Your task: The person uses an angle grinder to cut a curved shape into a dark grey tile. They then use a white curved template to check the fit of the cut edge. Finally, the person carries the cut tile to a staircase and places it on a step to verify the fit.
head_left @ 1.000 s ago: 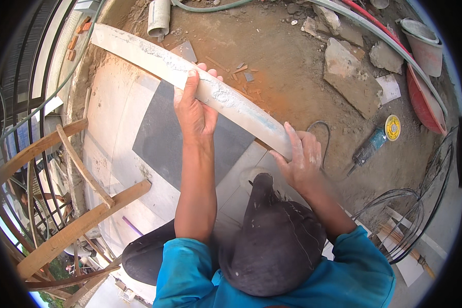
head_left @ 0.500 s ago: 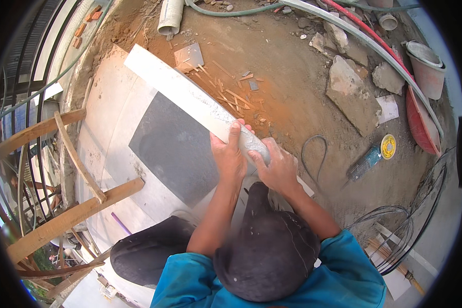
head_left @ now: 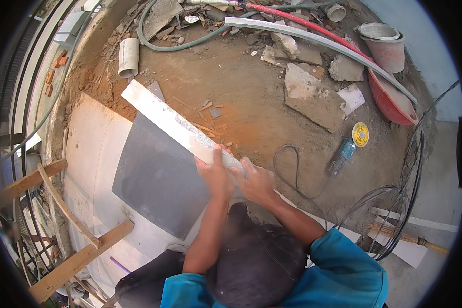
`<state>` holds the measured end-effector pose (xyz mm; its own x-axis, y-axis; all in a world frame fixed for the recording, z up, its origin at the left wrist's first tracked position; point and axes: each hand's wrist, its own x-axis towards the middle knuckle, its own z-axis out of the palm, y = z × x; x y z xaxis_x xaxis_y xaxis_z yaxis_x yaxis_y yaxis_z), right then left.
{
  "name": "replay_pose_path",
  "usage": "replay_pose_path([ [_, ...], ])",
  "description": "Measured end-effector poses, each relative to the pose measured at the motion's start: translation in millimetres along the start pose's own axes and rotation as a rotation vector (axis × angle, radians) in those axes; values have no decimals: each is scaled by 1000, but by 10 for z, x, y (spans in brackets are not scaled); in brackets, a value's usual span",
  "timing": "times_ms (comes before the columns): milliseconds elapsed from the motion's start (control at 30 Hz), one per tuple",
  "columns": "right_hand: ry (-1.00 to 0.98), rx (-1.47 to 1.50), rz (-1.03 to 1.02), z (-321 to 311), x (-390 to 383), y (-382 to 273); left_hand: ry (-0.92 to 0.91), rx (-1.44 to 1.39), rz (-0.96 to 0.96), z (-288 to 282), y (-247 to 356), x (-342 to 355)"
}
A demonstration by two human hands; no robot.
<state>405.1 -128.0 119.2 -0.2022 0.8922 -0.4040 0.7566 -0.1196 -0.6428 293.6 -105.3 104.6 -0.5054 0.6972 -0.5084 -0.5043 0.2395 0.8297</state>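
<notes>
On my feed, writing first: the angle grinder (head_left: 341, 158) lies on the dirt at right, and the markings on its yellow disc (head_left: 360, 134) are too small for me to read. Now the grip: I have both hands on the near end of one long pale tile strip (head_left: 164, 119). Left hand (head_left: 214, 174) is clamped round it, thumb on the upper face and fingertips showing past the far edge. Right hand (head_left: 255, 179) sits just to the right, its fingers curled over the very end, thumb tucked close to the strip; its underside contact is hidden from me. From the grip, the strip runs far and left, its rough, chipped long edge facing far right, most of its length beyond the left hand. It passes over the far side of a dark grey tile (head_left: 156, 174); I can't tell whether the two touch. That tile lies on pale floor tiles (head_left: 90, 133), left of my hands. Wood slivers (head_left: 204, 127) are scattered just beyond the strip. Far left, a pale pipe piece (head_left: 129, 57); far right, a broken concrete slab (head_left: 310, 97), a bucket (head_left: 387, 55) and a red basin (head_left: 379, 95). Near right, black cables (head_left: 418, 174) and a broom (head_left: 403, 235); near left, a wooden plank (head_left: 82, 262).
</notes>
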Motion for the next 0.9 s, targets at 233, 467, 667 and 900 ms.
replay_pose_path([
  [233, 105, 2, 37, 33, 101, 34, 30, 34, -25, 168, 83, -5],
  [467, 217, 219, 10, 50, 155, 189, -5, -31, 12, 248, 86, 36],
  [667, 67, 188, 46, -197, 191, 54, -90, -149, -77, 186, 215, 116],
  [900, 46, 212, 95, -129, 113, 64, -220, -319, -262, 94, 343, 189],
])
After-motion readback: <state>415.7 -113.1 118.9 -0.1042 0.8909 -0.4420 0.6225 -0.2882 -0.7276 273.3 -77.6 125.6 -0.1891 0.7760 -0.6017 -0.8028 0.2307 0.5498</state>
